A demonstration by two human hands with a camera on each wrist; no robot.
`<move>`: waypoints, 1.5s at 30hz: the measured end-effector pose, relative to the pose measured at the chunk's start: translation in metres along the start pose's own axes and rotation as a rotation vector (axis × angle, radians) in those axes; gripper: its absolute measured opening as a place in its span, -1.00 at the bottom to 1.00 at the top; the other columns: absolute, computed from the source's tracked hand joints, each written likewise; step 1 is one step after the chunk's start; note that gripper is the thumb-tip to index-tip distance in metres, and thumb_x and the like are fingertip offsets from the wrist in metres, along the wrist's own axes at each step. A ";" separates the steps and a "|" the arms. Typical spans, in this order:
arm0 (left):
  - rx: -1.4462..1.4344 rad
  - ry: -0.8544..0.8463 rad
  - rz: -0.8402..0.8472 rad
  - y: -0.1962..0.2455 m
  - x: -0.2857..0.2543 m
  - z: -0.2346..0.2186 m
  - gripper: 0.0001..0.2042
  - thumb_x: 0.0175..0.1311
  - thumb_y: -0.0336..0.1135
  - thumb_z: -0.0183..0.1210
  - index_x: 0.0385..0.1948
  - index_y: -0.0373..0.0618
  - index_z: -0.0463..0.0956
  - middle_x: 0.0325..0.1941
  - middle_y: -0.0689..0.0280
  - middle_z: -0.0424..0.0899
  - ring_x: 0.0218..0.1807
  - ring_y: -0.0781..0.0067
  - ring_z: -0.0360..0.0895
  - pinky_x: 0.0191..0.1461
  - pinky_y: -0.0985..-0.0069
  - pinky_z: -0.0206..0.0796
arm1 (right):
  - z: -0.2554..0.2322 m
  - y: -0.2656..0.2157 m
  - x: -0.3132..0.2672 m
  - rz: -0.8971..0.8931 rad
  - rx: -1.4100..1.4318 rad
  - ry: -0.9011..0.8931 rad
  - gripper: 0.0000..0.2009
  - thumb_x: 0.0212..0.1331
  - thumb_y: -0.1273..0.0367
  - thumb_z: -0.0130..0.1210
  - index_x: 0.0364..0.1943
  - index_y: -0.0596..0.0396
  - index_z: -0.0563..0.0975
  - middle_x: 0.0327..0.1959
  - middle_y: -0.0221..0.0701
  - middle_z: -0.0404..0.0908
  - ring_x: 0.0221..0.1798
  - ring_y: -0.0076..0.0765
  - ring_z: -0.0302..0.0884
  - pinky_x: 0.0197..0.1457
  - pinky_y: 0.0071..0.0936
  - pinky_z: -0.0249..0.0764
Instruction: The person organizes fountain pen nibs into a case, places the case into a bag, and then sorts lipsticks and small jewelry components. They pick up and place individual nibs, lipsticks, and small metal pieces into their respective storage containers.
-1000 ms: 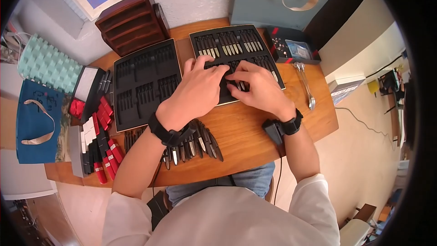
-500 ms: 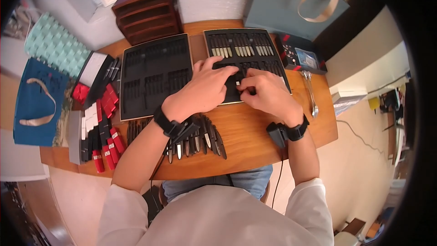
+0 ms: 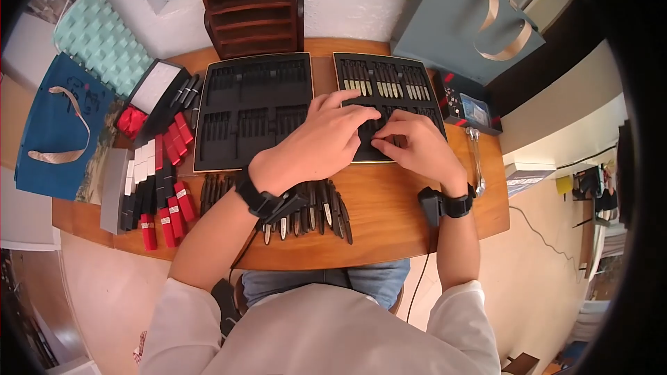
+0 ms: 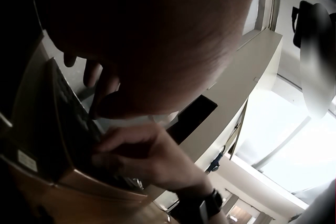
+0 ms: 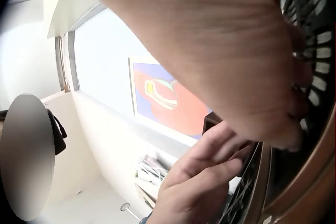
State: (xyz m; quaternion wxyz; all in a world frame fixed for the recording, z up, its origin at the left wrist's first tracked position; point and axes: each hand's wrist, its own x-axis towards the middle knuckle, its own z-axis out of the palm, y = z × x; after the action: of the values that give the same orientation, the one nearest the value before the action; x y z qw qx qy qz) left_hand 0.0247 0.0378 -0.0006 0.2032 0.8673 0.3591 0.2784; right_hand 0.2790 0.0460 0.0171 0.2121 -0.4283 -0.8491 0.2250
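Note:
My left hand reaches across the near left part of the right-hand black tray, fingers extended and fingertips at its middle. Close by, my right hand is bent down over the tray's lower part, thumb and forefinger near each other; I cannot tell whether they hold a piece. Slim dark pieces with pale ends, like small knives, stand in grouped rows in the tray. In the right wrist view, pale ends show beside the right fingertips. More dark knife-like pieces lie fanned out near the table's front edge.
A second black slotted tray lies to the left, before a dark wooden rack. Red boxes and white ones crowd the left side. Shiny cutlery lies on the right, near a black box and a grey bag.
The head view has shifted, so the table sits further left and lower at the back. The right fingers have moved slightly within the tray, and a small white spot by them no longer shows.

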 end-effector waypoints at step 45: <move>-0.789 0.245 -0.308 0.002 -0.044 -0.014 -0.77 0.63 -0.47 0.28 0.18 -0.34 0.72 0.02 0.19 0.89 -0.05 0.57 0.73 0.14 0.55 0.57 | 0.027 -0.009 -0.013 -0.057 0.587 0.303 -0.76 0.32 0.62 0.38 0.03 0.13 0.77 -0.14 -0.52 0.73 -0.51 -0.87 0.36 -0.45 -0.68 0.16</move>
State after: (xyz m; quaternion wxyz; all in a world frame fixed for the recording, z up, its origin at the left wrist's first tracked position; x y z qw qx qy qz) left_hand -0.0093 0.0066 -0.0036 0.5139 0.6205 0.3716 0.4614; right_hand 0.2652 0.0252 -0.0011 0.4567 -0.3534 -0.7186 0.3875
